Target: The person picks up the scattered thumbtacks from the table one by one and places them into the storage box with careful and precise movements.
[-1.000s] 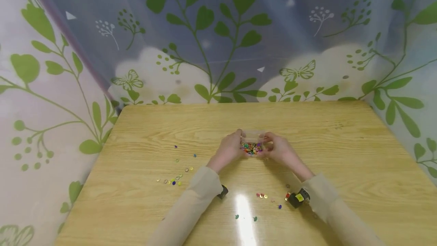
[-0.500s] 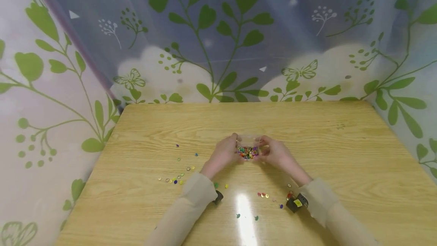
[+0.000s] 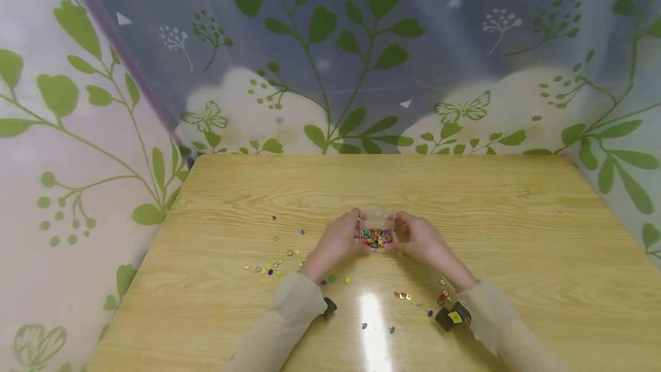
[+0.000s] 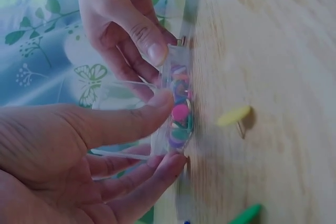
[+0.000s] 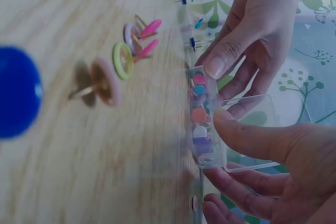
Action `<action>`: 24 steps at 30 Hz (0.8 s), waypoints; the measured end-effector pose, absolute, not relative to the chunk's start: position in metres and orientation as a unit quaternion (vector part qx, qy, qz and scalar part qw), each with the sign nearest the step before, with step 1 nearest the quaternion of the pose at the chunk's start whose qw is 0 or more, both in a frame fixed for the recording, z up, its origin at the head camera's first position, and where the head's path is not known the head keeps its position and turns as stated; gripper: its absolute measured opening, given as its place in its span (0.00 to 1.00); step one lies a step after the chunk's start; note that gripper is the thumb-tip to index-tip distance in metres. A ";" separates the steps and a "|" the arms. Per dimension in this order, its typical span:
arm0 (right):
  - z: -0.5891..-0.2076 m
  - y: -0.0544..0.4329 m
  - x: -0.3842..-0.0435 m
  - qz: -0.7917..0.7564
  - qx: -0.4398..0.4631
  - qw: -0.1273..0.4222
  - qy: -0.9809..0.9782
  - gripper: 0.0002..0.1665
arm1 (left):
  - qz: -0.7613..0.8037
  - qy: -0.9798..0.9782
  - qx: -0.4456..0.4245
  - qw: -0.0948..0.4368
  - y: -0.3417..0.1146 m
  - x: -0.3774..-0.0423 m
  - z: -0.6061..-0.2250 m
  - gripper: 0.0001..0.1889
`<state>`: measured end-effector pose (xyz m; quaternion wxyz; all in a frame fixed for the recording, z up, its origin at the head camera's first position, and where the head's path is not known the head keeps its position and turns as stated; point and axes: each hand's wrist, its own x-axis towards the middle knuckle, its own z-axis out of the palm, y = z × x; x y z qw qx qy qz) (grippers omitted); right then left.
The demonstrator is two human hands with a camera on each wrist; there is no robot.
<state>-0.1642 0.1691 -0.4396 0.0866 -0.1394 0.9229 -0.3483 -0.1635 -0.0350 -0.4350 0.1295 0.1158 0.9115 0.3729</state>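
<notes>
A small clear plastic box (image 3: 377,240) filled with multicoloured thumbtacks is held low over the table, its hinged lid (image 3: 377,219) raised on the far side. My left hand (image 3: 334,244) grips the box's left end, thumb on the near edge and fingers beneath. At the opposite end my right hand (image 3: 422,241) holds it the same way. In the left wrist view, a pink tack (image 4: 180,112) shows through the box wall. The right wrist view has the lid (image 5: 254,129) standing away from the box, behind the right thumb.
Loose thumbtacks are scattered on the wooden table (image 3: 490,205): a group with a blue tack (image 3: 270,272) at left, green tacks (image 3: 392,330) in front, red ones (image 3: 444,297) by the right wrist. A leaf-patterned curtain (image 3: 330,62) hangs behind the table.
Both hands have drawn the box a little closer to the person and slightly left. Green, yellow and purple tacks once covered by the left forearm now show.
</notes>
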 end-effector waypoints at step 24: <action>-0.441 0.169 -0.149 -0.331 -0.163 0.074 0.926 0.37 | 0.381 0.897 0.157 0.158 -0.043 -0.158 -0.439 0.40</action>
